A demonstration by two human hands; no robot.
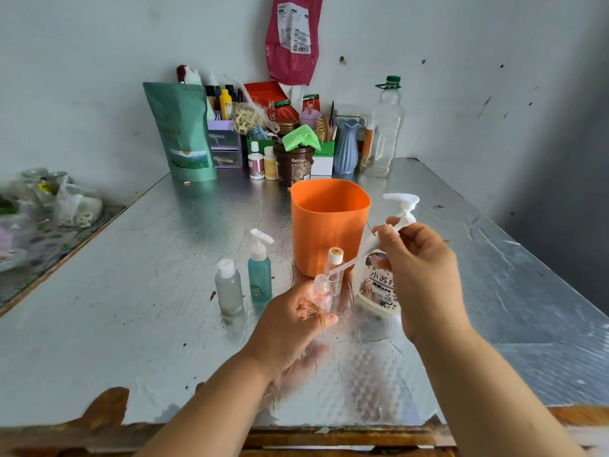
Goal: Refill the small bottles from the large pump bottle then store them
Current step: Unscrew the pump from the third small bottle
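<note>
Left hand (293, 321) grips an uncapped small bottle (321, 290) low over the table (131, 291), with pinkish liquid inside. Right hand (421, 275) pinches the pump head (403, 206), off the large bottle (377, 285). Its dip tube (346, 263) meets the small bottle's mouth.

We judge refilling underway and storing not begun. The frosted bottle (229, 291), teal bottle (259, 275) and capped clear bottle (335, 258) wait. The orange cup (329, 225) crowds close behind.

Tabletop (158, 324): silver foil, embossed check pattern. Cup (329, 222) orange; small pump bottle (259, 280) translucent teal, white pump; large pump bottle (377, 285) white, floral label. Far: green pouch (184, 133), pale blue ribbed vase (346, 148).
</note>
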